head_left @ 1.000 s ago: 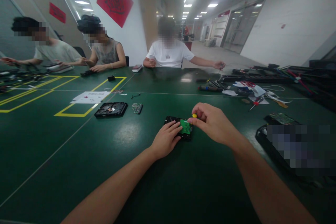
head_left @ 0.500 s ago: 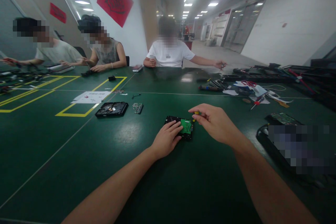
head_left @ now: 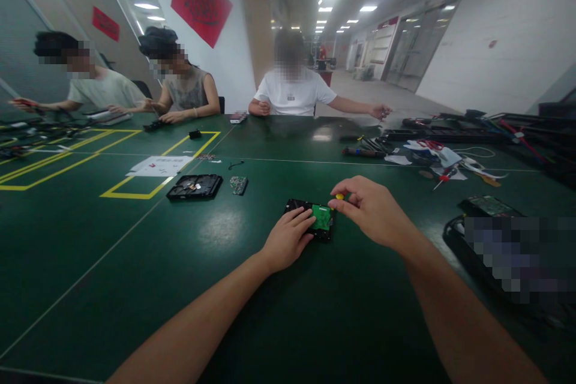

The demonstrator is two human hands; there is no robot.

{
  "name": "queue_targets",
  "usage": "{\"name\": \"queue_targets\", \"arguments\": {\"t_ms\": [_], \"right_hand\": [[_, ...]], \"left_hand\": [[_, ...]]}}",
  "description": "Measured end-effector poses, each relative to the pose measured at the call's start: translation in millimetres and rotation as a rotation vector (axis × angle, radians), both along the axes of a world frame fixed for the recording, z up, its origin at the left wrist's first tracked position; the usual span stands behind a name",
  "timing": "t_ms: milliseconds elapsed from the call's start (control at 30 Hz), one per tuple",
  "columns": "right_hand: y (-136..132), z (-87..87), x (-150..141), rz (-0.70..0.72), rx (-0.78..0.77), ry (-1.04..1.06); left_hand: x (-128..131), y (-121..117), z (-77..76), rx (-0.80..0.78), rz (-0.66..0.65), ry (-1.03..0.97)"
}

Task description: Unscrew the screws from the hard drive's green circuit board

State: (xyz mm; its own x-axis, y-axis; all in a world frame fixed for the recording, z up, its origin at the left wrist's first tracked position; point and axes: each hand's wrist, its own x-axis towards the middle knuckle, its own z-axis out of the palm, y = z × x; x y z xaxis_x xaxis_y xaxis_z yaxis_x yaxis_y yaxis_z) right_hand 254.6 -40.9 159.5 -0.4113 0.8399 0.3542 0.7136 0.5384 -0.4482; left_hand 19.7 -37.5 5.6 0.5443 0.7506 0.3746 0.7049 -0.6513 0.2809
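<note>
A black hard drive (head_left: 297,207) with a green circuit board (head_left: 321,216) facing up lies on the green table (head_left: 135,264) in front of me. My left hand (head_left: 287,240) rests on its near left side, fingers pressed down on it. My right hand (head_left: 373,210) is closed in a pinch around a small yellow-capped screwdriver (head_left: 339,196), held upright over the drive's right edge. The screwdriver's tip is hidden by my fingers.
Another black drive (head_left: 195,186) and a loose circuit board (head_left: 237,185) lie to the left beside yellow floor-tape lines and a paper sheet (head_left: 158,165). Tools, scissors and cables (head_left: 432,153) clutter the right. Three people sit at the far side, working.
My right hand has stayed over the drive's right edge, turning the screwdriver slightly; the yellow cap dipped and shows again. The left hand has not moved.
</note>
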Motion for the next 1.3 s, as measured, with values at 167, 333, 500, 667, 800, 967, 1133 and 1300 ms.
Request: {"name": "queue_targets", "arguments": {"t_ms": [167, 333, 500, 667, 800, 967, 1133, 1300], "right_hand": [[4, -5.1, 1, 0.013, -0.011, 0.057], [0, -1.5, 0, 0.051, -0.068, 0.079], [-3, 4.8, 1, 0.022, -0.074, 0.089], [-3, 4.3, -1, 0.022, -0.081, 0.046], [-4, 3.3, -3, 0.016, -0.051, 0.024], [-2, 1.8, -4, -0.032, 0.004, -0.017], [0, -2.5, -2, -0.020, 0.093, -0.027], [-1, -3.7, -6, 0.012, 0.079, 0.017]], "left_hand": [[0, 1, -2.9, -0.003, 0.002, -0.001], [0, 1, -2.7, 0.001, 0.002, -0.006], [0, 0, -0.7, -0.004, 0.000, -0.006], [0, 1, -2.1, -0.004, 0.000, -0.014], [0, 2, -3.3, -0.004, -0.004, -0.018], [-1, 1, -2.6, 0.000, -0.004, -0.015], [0, 2, -3.7, 0.003, -0.005, -0.011], [-1, 3, -5.4, 0.005, -0.005, -0.012]]}}
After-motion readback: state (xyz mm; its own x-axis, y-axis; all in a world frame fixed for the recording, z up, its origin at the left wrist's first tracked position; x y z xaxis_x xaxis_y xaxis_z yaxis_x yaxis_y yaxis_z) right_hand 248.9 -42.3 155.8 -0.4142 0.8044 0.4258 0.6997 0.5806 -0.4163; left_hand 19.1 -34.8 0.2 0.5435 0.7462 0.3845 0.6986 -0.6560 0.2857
